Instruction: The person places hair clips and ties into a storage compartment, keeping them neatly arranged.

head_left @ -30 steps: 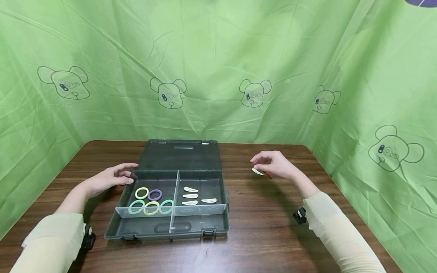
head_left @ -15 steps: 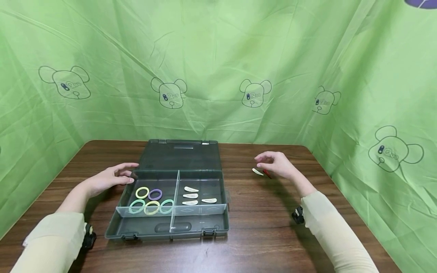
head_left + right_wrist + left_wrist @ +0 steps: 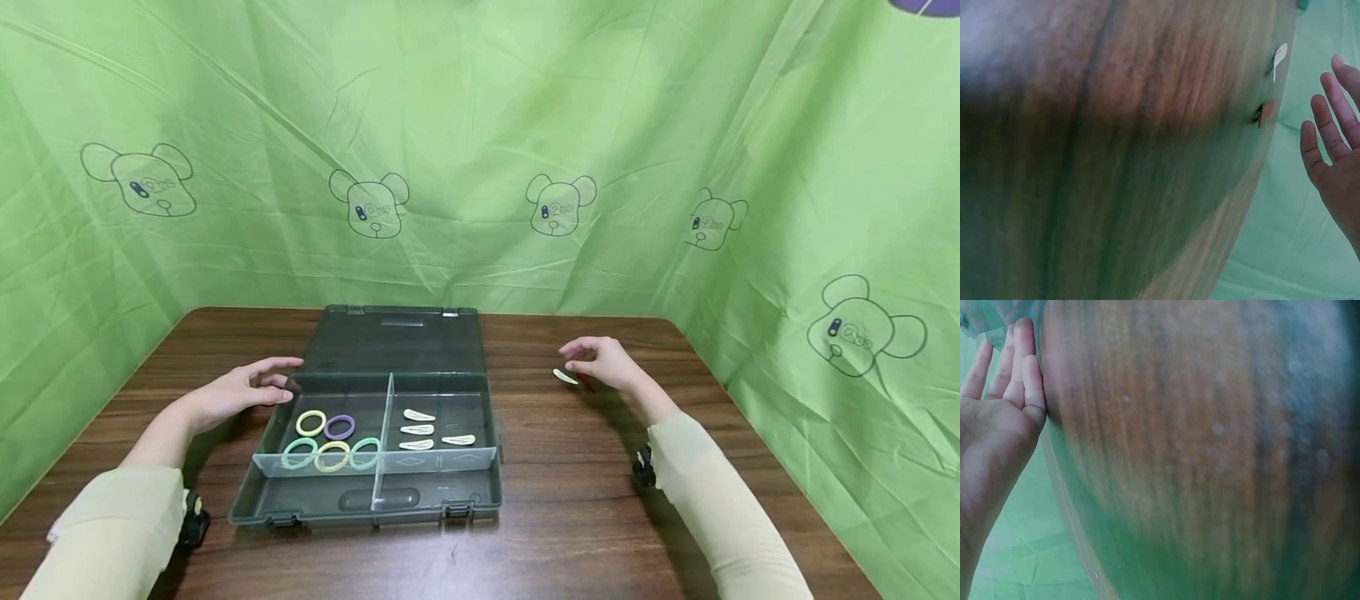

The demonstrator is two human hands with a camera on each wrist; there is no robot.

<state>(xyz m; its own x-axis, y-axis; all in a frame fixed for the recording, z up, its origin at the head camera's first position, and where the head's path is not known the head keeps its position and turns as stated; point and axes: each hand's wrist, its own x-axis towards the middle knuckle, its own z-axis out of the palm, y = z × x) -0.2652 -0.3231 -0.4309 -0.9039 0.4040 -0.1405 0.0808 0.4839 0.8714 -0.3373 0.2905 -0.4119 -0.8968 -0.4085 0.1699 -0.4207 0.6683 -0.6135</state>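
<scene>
My left hand rests its fingertips at the left edge of a dark, see-through compartment case; its fingers reach out loosely to that corner in the left wrist view. Over the table to the right of the case, my right hand holds nothing, its fingers loosely extended. A white snap hair clip lies just below its fingertips. Beside that clip is a small red piece, partly hidden under the hand in the head view. Both lie apart from the fingers in the right wrist view.
In the case's left compartment sit several hair ties in yellow, purple and green. Several white snap clips lie in the right one. The case's lid is folded back on the wooden table. Green cloth surrounds the table.
My right fingertips have drawn slightly right of the white clip, which stays on the table, and the right forearm has swung a little left. My left hand and the case have not moved.
</scene>
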